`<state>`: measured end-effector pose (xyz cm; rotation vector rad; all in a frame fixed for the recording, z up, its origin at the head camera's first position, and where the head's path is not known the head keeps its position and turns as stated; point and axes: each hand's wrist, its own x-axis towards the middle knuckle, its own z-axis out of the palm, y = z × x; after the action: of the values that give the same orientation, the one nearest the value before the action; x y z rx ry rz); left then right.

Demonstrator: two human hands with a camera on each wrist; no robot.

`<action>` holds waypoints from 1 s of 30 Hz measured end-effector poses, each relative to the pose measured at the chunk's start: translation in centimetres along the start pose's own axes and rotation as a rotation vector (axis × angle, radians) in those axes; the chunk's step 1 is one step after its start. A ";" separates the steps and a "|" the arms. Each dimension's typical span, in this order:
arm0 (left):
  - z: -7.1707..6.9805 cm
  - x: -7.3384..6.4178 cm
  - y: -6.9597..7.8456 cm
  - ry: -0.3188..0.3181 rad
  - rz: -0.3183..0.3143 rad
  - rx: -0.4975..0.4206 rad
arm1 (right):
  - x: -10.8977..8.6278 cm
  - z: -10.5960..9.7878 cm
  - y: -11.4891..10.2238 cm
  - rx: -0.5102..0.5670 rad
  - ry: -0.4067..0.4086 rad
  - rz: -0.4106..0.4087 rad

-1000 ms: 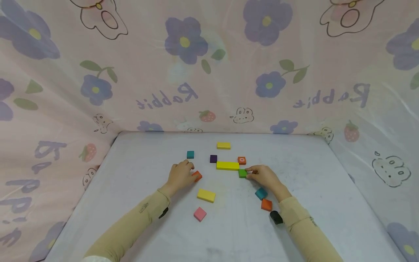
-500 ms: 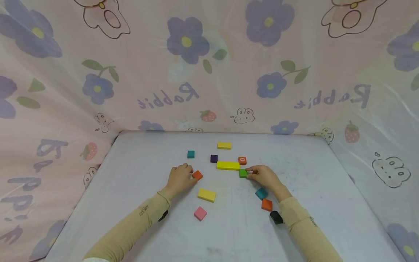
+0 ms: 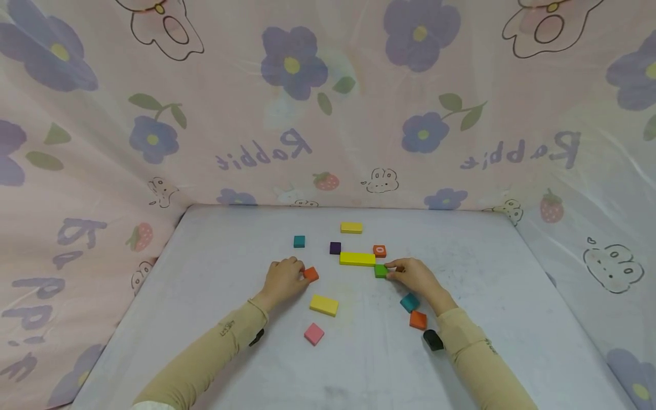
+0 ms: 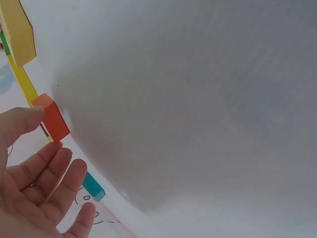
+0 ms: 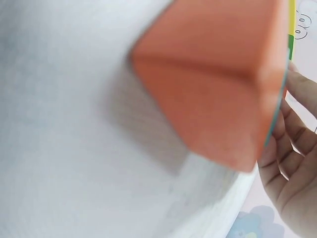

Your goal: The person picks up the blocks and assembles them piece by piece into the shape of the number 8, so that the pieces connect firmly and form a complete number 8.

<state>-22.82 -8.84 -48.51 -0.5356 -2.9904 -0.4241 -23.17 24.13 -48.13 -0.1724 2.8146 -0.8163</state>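
On the white table, my left hand [image 3: 283,280] holds an orange block [image 3: 310,274] between thumb and index finger. In the left wrist view the thumb lies on one end of that orange block [image 4: 53,119], and the index fingertip is at the other end. My right hand [image 3: 413,275] pinches a green block [image 3: 381,271] at its right side. The green block sits at the lower right end of a long yellow block [image 3: 357,259]. A dark purple block [image 3: 335,248] stands at the yellow block's upper left, and an orange block with a white mark [image 3: 379,250] at its upper right.
A yellow block [image 3: 351,228] lies at the back and a teal block [image 3: 299,241] at back left. Nearer are another yellow block [image 3: 324,305] and a pink block [image 3: 314,333]. By my right forearm lie a teal block [image 3: 409,302] and an orange block [image 3: 418,320].
My left hand has closed its thumb and index finger on the orange block and shifted it slightly right. My right hand stays at the green block.
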 end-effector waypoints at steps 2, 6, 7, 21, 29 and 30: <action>0.1 0.1 0.1 0.009 0.023 0.009 | 0.0 0.0 0.1 0.002 -0.001 0.001; 0.1 0.2 0.3 0.019 0.058 0.015 | 0.0 0.1 0.1 0.010 -0.003 0.005; 0.2 0.3 0.4 0.020 0.064 0.017 | 0.0 0.1 0.1 0.011 -0.004 0.007; 0.9 1.8 1.9 -0.028 0.092 0.007 | 0.0 0.1 0.0 0.022 -0.004 0.023; 1.1 2.5 2.8 -0.064 0.089 -0.006 | -0.1 0.1 -0.1 0.020 -0.001 0.015; 1.1 2.6 2.9 -0.064 0.090 -0.008 | -0.1 0.0 -0.1 0.020 0.000 0.013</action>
<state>-24.24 -5.07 -48.56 -0.6943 -3.0120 -0.4196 -23.05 24.01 -48.07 -0.1508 2.8035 -0.8407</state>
